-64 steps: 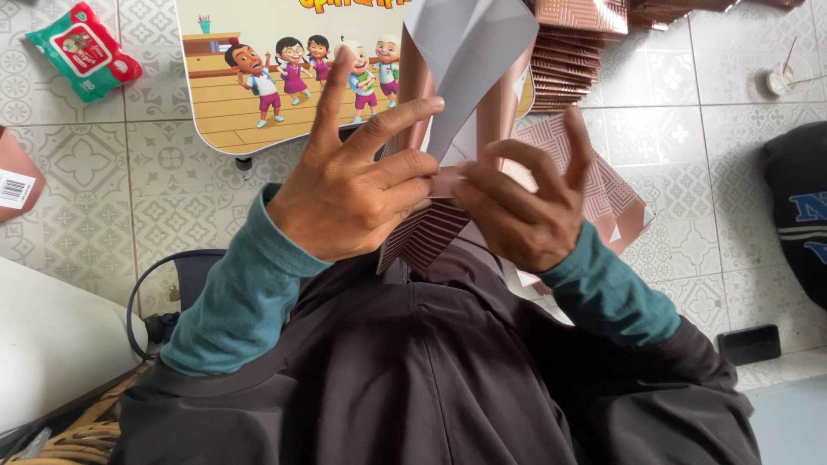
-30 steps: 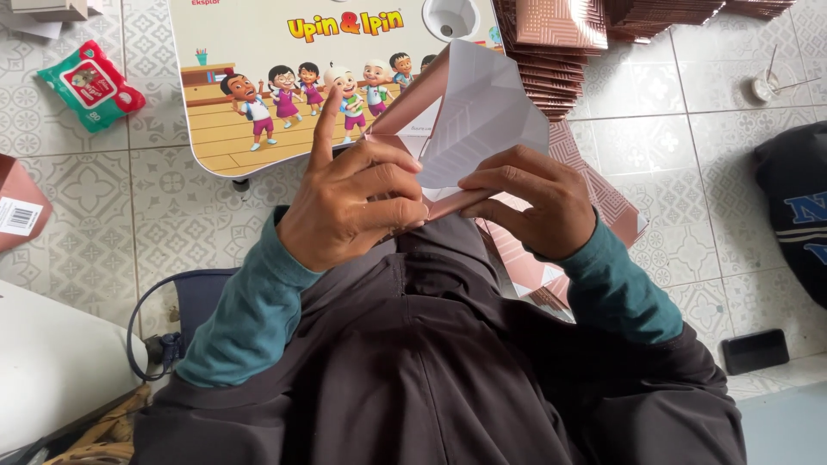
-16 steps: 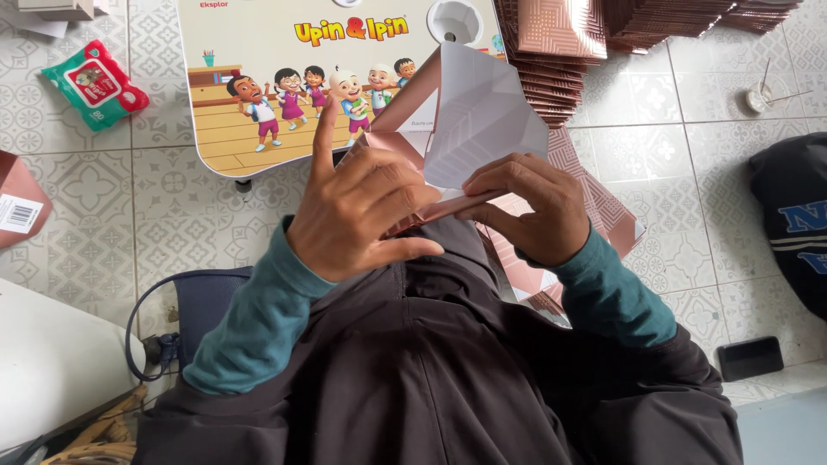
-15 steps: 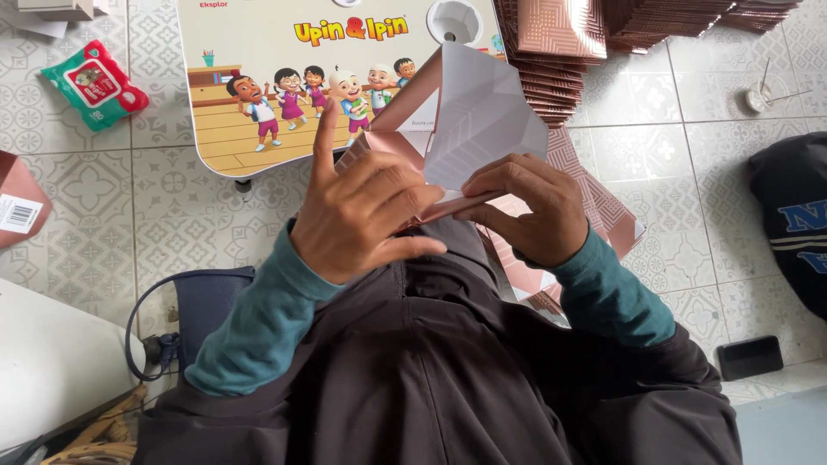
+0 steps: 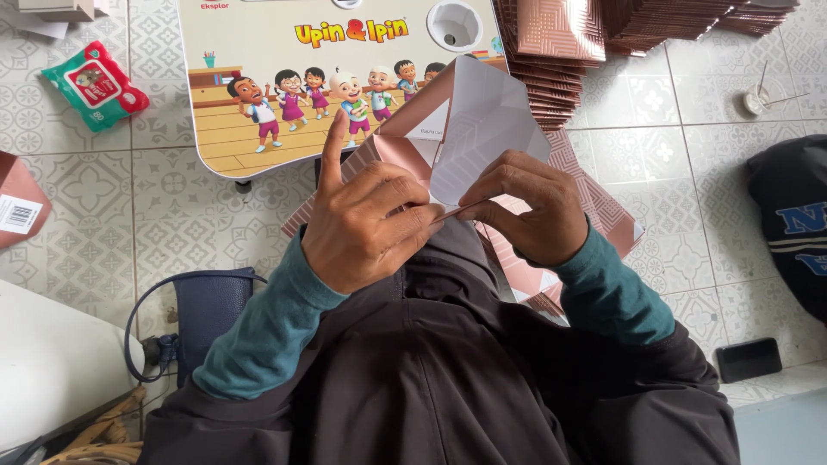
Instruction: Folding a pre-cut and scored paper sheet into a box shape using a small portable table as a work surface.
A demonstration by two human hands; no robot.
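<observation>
Tiled floor (image 5: pixel 706 129) lies under everything, beyond and to either side of the hands. Ahead of the left hand stands a low lap table (image 5: pixel 258 52), its top printed with cartoon children in a classroom and a round cup recess at the far right corner. Ahead of the right hand, stacks of copper-pink flat carton blanks (image 5: pixel 594 34) run along the top edge. Directly beneath both hands more blanks (image 5: pixel 603 207) of the same embossed colour rest on the lap and floor.

The work piece, a part-folded carton (image 5: pixel 482 129), copper-pink outside and white inside, is held up between the hands, just above the lap. The left hand (image 5: pixel 366 228) is clenched on the carton's left panel, index finger raised straight, remaining fingers and thumb pinching the fold. The right hand (image 5: pixel 525 207) is curled over the lower right edge, fingertips pressing the white flap down.

Judgement on the fold in hand: it would go best with the crease kept on its scored line, both pinches held close to the fold, and pressure run along the edge so the flap seats square without buckling.

Packages and labels: far left of the left hand, a green and red soft pack of wipes (image 5: pixel 95 86), oblong; further left at the frame edge, a copper-pink box (image 5: pixel 17 207) bearing a white barcode label. Below the right forearm, a small black slab (image 5: pixel 748 359), probably a phone
</observation>
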